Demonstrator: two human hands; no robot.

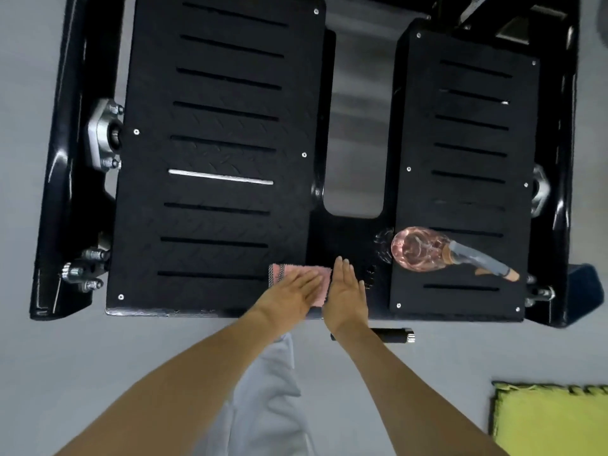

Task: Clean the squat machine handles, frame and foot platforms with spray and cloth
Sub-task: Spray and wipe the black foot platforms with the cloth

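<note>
Foot-platform wipe, near edge: cloth under left hand, spray parked.

Machine frame (65, 192): black gloss steel, rigid, est. too heavy to shift, so wipe in place. Left foot platform (214, 159) and right foot platform (467, 143): stiff tread plate w/ slots, likely to snag fabric. Spray bottle (424, 248): clear, pinkish fluid, lying on its side on the right platform's near end, not held. Est. light and smooth; take it at the neck by the trigger. Cloth (324, 284): pink, thin, soft, light, lying at the left platform's near inner corner; best worked by flat palm pressure, no grip req'd. Left hand (289, 291): fingers (309, 279) straight, spread flat, pressing on the cloth. Right hand (347, 294): fingers (342, 268) straight and together, holding nothing, just beside the cloth's edge; contact w/ it cannot be told.
</note>
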